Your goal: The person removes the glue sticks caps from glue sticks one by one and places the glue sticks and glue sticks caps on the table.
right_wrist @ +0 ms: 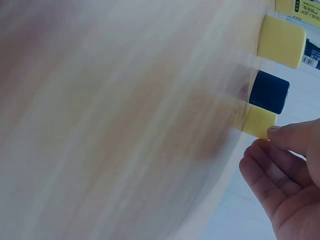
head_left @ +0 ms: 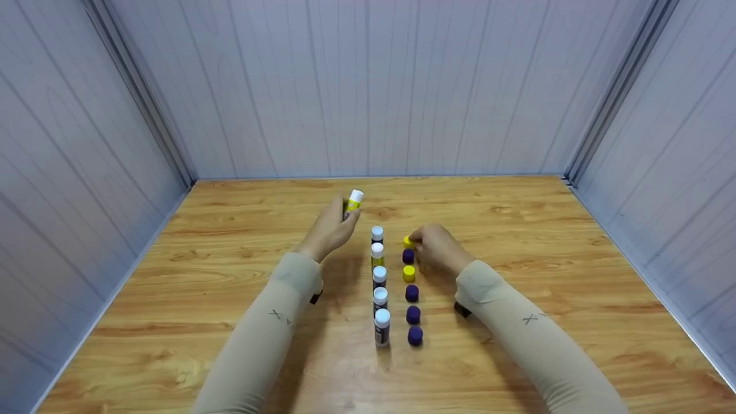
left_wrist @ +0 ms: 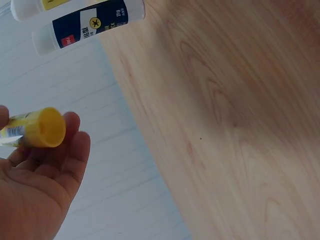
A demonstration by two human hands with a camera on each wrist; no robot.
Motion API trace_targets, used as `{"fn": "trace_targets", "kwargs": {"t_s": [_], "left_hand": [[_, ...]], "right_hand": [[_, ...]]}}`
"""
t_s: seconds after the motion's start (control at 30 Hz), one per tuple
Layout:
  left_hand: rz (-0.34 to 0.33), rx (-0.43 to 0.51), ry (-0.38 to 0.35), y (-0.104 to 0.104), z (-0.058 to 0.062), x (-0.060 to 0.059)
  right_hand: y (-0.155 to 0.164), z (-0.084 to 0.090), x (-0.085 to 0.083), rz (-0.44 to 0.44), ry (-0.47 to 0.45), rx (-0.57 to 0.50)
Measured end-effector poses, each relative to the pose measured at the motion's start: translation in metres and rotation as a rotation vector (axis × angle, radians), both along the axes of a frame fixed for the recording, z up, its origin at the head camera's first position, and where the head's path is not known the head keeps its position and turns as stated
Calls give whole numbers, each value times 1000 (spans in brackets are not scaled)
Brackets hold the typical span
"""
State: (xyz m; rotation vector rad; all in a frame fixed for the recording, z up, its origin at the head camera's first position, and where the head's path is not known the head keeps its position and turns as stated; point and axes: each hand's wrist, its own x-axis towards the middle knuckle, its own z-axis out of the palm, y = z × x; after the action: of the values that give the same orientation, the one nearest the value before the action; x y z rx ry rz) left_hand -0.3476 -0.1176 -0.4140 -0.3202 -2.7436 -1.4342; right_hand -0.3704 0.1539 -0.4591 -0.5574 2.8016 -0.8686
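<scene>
My left hand [head_left: 332,231] grips a yellow glue stick [head_left: 353,203] above the table, its white end tilted up and away. The left wrist view shows that stick's yellow round end [left_wrist: 50,127] between thumb and fingers. At the far end of a row of caps, my right hand [head_left: 440,248] pinches a yellow cap [head_left: 407,242] that stands on the table. Thumb and fingertips are at the edge of this cap [right_wrist: 259,122] in the right wrist view. A dark purple cap [head_left: 408,256] sits just on the near side of it.
Several uncapped glue sticks stand upright in a row between the hands, the nearest one [head_left: 382,329] with a dark label. Right of them runs the line of caps, with another yellow cap [head_left: 409,273] and a dark purple cap [head_left: 415,336] nearest. A panelled wall [head_left: 368,92] closes the back.
</scene>
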Motion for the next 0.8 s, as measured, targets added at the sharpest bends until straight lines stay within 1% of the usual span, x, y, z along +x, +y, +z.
{"fn": "trace_targets", "kwargs": {"t_s": [0.1,0.27,0.33,0.53,0.67,0.8], "left_hand": [[19,-15,-5,1,-4,-4],[70,-57,2,2,-9,-9],[80,-56,-2,3,-12,-11],[81,-15,-34,8,-21,-13],[82,41,-85,13,-27,-13],[83,97,-142,17,-31,-11]], "right_hand": [[0,1,0,-3,-27,-15],[-1,3,1,-6,-57,-13],[-2,3,2,-12,-75,-11],[-1,3,3,-16,-100,-22],[-1,3,5,-21,-124,-58],[-2,5,7,-5,-110,-47]]}}
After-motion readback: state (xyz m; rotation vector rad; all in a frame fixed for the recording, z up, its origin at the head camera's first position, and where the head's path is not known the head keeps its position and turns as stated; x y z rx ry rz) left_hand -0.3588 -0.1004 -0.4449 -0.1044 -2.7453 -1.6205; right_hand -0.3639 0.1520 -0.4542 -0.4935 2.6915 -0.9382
